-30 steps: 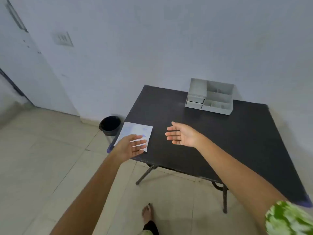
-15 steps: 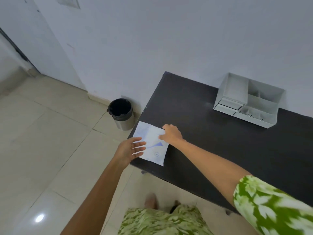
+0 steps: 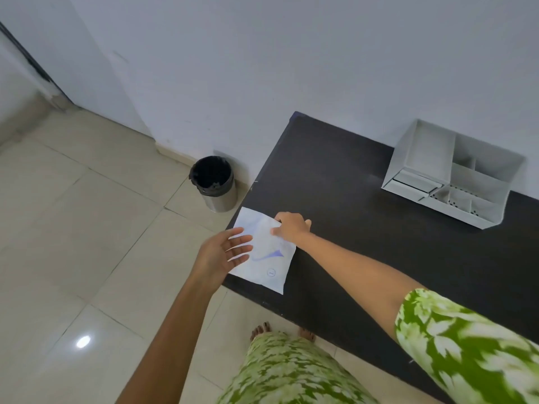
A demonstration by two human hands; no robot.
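Your left hand point(image 3: 224, 253) is open, fingers spread over the left edge of the white packet point(image 3: 269, 265); your right hand point(image 3: 292, 228) curls onto its far edge, pinching it; the packet lies flat between both hands on the dark table point(image 3: 335, 185); a white organiser point(image 3: 455, 176) sits well beyond your right hand.

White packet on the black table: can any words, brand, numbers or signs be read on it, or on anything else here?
On the white packet: no readable words, only a blue swoosh and a small circled mark too small to read.
On the white organizer: no text seen.
On the black bin: no text seen.
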